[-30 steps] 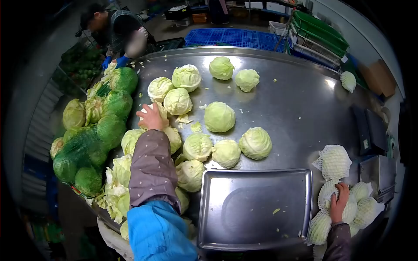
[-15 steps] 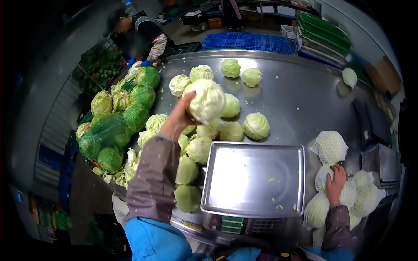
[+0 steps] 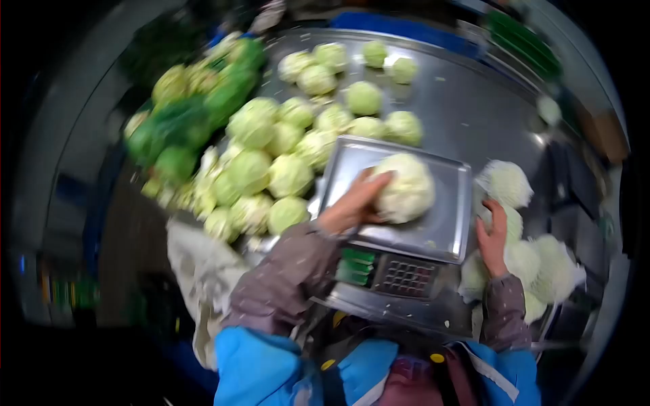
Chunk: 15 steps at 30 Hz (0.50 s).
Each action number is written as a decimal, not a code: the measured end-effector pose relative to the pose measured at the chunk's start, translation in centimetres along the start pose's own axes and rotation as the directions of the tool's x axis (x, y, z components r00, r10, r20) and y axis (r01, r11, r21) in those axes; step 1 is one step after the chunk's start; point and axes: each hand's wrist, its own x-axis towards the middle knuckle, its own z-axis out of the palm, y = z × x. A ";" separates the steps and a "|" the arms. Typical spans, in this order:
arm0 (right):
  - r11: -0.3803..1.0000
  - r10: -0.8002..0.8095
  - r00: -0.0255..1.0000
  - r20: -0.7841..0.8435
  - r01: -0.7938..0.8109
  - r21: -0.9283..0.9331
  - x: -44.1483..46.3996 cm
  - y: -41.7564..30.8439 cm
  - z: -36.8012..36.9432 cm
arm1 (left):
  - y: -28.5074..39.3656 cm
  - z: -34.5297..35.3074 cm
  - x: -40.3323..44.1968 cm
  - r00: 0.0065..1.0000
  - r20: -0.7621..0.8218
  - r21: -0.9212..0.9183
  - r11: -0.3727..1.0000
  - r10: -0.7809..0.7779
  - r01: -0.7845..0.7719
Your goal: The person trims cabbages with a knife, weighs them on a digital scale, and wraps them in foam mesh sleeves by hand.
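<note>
My left hand (image 3: 360, 199) is wrapped round the left side of a pale cabbage (image 3: 405, 189), which is over the metal tray (image 3: 447, 233) of a scale. Below the tray shows the scale's keypad (image 3: 406, 276). To the right of the tray, my right hand (image 3: 495, 237) rests against a cabbage in white foam net (image 3: 512, 223), its fingers curved over the near side. More netted cabbages (image 3: 555, 267) lie beside and below it. Left of the tray is a pile of bare cabbages (image 3: 291, 176). The view is blurred by motion.
Green net sacks of cabbages (image 3: 183, 128) lie along the table's left edge. Loose cabbages (image 3: 363, 98) sit behind the tray. One netted cabbage (image 3: 548, 110) lies at the far right, near green crates (image 3: 521, 42). A whitish cloth (image 3: 200, 277) hangs at the near left.
My left hand has carried the cabbage from above the pile rightward and nearer, over the tray. My right hand stays at the netted cabbages. The view has tipped downward.
</note>
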 end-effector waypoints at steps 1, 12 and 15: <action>0.995 -0.041 0.999 0.021 0.039 0.096 -0.1 -1.1 0.6 | 0.4 0.7 -1.0 0.999 -0.037 -0.004 1.000 0.006 -0.006; 0.938 -0.134 0.979 0.157 0.074 0.338 -2.6 -8.0 2.4 | -9.6 -9.0 -18.7 0.205 -0.800 0.406 0.760 0.564 -0.507; 0.908 -0.118 0.959 0.258 -0.001 0.419 -4.0 -10.2 2.5 | -16.1 -17.4 -24.9 -0.229 -0.951 0.307 0.747 0.210 -0.589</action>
